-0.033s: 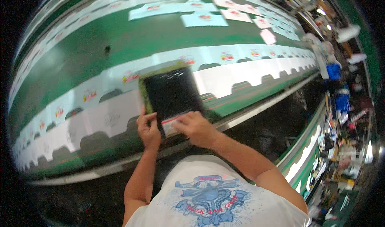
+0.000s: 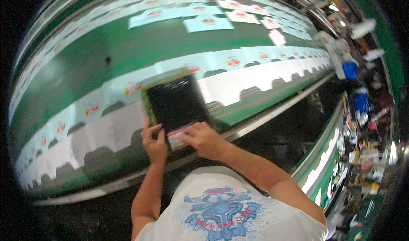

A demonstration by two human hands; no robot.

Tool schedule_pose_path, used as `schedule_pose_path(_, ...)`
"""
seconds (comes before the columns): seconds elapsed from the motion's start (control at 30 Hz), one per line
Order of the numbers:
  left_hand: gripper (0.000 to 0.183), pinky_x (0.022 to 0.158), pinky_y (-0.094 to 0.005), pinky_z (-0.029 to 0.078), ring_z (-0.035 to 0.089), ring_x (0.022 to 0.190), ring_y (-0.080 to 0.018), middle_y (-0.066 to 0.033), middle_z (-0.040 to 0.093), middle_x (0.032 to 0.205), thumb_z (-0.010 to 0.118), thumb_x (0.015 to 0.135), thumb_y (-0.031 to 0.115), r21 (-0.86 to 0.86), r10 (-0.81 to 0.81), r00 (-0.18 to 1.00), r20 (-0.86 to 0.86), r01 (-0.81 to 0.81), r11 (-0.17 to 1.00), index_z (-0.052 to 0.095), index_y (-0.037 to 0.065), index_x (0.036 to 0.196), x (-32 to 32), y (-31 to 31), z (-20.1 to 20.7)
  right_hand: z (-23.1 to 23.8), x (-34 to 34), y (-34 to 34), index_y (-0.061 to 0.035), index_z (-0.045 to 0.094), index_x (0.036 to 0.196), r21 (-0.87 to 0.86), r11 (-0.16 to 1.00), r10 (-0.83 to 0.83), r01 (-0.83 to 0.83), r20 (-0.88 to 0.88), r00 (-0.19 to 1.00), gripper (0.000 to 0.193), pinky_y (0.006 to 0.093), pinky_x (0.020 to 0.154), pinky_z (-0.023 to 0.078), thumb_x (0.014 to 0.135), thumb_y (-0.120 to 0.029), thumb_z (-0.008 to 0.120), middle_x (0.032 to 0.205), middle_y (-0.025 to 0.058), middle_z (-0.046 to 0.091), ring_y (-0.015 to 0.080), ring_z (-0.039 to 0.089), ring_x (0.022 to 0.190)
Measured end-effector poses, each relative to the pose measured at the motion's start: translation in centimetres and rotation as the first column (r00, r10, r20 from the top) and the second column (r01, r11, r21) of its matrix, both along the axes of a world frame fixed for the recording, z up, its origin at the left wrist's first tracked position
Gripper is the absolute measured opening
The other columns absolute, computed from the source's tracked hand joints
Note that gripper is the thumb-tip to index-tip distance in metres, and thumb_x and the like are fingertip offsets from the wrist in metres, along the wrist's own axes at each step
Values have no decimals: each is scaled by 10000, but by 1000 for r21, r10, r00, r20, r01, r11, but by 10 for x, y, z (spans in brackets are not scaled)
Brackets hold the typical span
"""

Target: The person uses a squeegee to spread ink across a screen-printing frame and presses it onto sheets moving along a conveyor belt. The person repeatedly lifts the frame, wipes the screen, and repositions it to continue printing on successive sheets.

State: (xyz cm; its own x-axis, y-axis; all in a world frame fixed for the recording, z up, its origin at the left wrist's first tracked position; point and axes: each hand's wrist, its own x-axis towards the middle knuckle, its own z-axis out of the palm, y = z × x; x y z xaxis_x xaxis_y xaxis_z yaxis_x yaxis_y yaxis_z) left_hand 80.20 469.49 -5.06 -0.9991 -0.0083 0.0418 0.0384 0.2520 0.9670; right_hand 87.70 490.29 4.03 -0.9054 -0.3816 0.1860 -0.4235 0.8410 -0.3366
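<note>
A printing screen [image 2: 177, 102] with a black panel and a yellow-green border lies tilted over the near row of fabric pieces. My left hand [image 2: 154, 144] is closed on its near left corner, thumb on top. At the near end, a squeegee-like white strip with a red edge [image 2: 175, 139] crosses the screen. My right hand [image 2: 204, 141] has its fingers bent around the right part of this strip. Motion blurs the fingertips, and the strip's underside is hidden. White fabric pieces [image 2: 230, 87] with dark curved gaps lie beside the screen.
The long green table [image 2: 85, 57] bears printed light-blue pieces [image 2: 208, 23] and pink pieces [image 2: 243, 16] at its far side. A pale rail [image 2: 272, 109] borders the near edge. Blue containers [image 2: 350, 70] and clutter stand at right, beside another green table [image 2: 311, 168].
The whole view has shifted slightly, so the table and fabric pieces sit a little further left. The screen and both hands appear slightly lower and left, their grips unchanged.
</note>
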Motion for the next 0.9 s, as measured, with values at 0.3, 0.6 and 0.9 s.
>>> schedule_pose_path(0.3,234,1218,-492,417,536,1482,-402,-285,560,1608,692,774,-132,-105,-7,990,-143,-8,994,736,33,934,5,41,39,-5,20,57,-100,769,1223,-262,956,-156,130,-82,984,409,484,997,521,820,-40,802,1226,76,737,321,688,1200)
schedule_pose_path(0.6,260,1235,-465,406,512,1524,-386,-254,576,1609,714,750,-131,-34,-44,961,-272,36,999,755,57,926,24,201,-4,-21,60,203,-70,771,1262,-226,947,-260,227,-129,957,429,498,1065,531,852,17,676,1276,129,724,373,680,1206)
schedule_pose_path(0.9,216,1230,-464,405,520,1527,-351,-278,547,1633,742,761,-125,46,-3,997,-77,7,999,719,49,887,41,248,-8,-8,62,278,-58,760,1246,-274,960,-73,51,-68,995,437,495,1065,535,830,52,682,1283,133,724,364,684,1210)
